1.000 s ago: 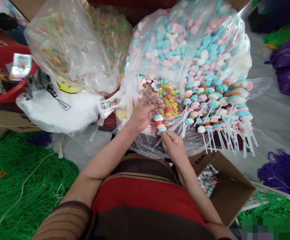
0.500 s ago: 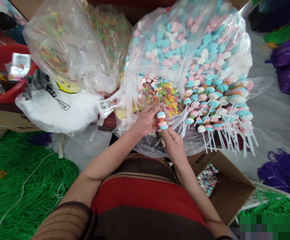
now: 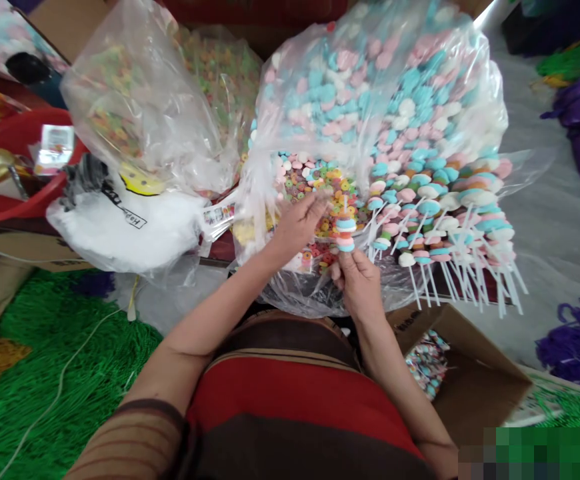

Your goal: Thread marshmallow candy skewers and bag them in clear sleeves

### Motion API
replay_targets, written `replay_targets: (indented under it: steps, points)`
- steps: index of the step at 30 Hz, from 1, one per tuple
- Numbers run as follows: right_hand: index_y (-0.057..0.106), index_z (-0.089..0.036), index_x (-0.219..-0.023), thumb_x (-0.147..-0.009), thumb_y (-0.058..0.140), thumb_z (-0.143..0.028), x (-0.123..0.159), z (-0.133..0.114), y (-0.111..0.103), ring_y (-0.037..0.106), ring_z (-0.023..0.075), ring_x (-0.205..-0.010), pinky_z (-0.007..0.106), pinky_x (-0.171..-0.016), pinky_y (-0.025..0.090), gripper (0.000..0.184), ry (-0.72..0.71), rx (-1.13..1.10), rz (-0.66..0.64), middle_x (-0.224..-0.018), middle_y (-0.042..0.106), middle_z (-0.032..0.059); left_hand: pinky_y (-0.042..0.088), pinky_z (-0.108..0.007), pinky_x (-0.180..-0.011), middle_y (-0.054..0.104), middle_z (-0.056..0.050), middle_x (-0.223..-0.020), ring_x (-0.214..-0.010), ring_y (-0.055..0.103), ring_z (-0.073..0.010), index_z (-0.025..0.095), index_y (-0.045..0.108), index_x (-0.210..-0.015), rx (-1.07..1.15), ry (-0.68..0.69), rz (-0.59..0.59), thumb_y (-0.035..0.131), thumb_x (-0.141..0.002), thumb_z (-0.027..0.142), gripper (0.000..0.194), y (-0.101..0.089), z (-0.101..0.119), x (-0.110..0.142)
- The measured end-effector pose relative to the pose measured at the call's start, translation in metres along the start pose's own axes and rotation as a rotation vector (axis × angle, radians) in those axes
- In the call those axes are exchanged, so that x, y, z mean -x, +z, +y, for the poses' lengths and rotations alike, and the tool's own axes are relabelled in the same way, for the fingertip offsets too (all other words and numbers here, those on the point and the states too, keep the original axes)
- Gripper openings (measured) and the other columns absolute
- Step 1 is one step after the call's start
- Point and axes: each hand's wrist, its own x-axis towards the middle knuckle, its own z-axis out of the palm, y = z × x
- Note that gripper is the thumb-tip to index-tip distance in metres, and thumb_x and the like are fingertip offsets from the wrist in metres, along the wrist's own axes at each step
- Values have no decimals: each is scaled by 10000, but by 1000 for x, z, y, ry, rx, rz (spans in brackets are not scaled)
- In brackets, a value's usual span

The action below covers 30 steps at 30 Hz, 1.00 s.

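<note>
My right hand (image 3: 360, 277) pinches the lower end of a candy skewer (image 3: 346, 233), which stands upright with blue, white, pink and orange sweets stacked on it. A bit of white stick shows above the top sweet. To its left, my left hand (image 3: 297, 227) hovers over loose gummy rings (image 3: 340, 190) in red, yellow and green; its fingertips are smeared by motion, so I cannot tell whether they hold anything. Flat pink, blue and white marshmallow candies (image 3: 315, 100) fill the clear plastic bag behind. Several finished-looking candy skewers (image 3: 450, 207) lie piled to the right, white sticks pointing toward me.
Another clear bag of gummy rings (image 3: 135, 87) stands at the back left. Before it lies a white printed plastic bag (image 3: 115, 227), beside a red basin (image 3: 0, 200). A cardboard box (image 3: 475, 380) with small candies sits at lower right. Green cord (image 3: 70, 347) covers the floor at left.
My left hand has parted from the candy skewer and stays over the gummy rings. My right hand has shifted slightly right with the skewer. The whole view has moved a little.
</note>
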Motion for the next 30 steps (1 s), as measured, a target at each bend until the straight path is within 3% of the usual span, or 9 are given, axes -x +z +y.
replay_targets:
  steps: [3, 6, 9, 13, 17, 25, 30]
  points:
    - [684, -202, -907, -881, 676, -678, -2, 4, -2, 355, 80, -449, 234, -439, 251, 477, -10, -31, 3, -533, 486, -75, 401, -413, -1129, 746, -110, -1201, -1263, 616, -310, 220, 752, -1065, -551, 166, -19, 597, -958, 216, 188, -27, 4, -33]
    - [681, -203, -892, -895, 666, -670, -1, 8, -3, 363, 81, -455, 232, -442, 265, 468, -16, -29, -8, -538, 489, -73, 368, -513, -1102, 738, -200, -1134, -1218, 620, -383, 157, 756, -1021, -1104, 159, -195, 530, -908, 96, 260, -55, 7, -54]
    - [654, -210, -863, -912, 651, -660, 0, 10, -4, 377, 85, -463, 233, -445, 269, 452, -31, -18, -20, -546, 489, -71, 363, -553, -1061, 730, -226, -1113, -1172, 623, -401, 150, 751, -1010, -1397, 155, -245, 502, -896, 88, 281, -79, 15, -59]
    - [654, -209, -870, -924, 640, -648, 1, 8, -4, 358, 79, -449, 238, -448, 267, 443, -26, -5, -39, -545, 491, -73, 385, -523, -997, 741, -232, -1106, -1062, 674, -365, 139, 742, -1076, -1572, 153, -283, 431, -952, 135, 334, -93, 29, -52]
    - [613, -214, -798, -930, 626, -647, 4, 5, -4, 367, 82, -456, 242, -454, 268, 452, -38, 13, -51, -552, 497, -67, 402, -479, -948, 761, -247, -1095, -1042, 717, -358, 90, 723, -1162, -1695, 96, -363, 488, -962, 223, 335, -88, 31, -45]
    - [654, -216, -849, -926, 606, -678, 5, 6, -4, 354, 89, -452, 250, -450, 254, 471, -47, 42, -71, -550, 484, -68, 449, -437, -911, 766, -222, -1152, -1116, 705, -365, 131, 751, -1170, -1672, -92, -252, 534, -958, 297, 345, -78, 19, -61]
    - [668, -212, -879, -933, 616, -653, 5, 10, -4, 351, 86, -456, 246, -456, 250, 447, -35, 1, -70, -550, 483, -70, 422, -470, -974, 758, -186, -1161, -1114, 676, -355, 176, 755, -1101, -1488, 1, -160, 549, -940, 283, 283, -80, 19, -59]
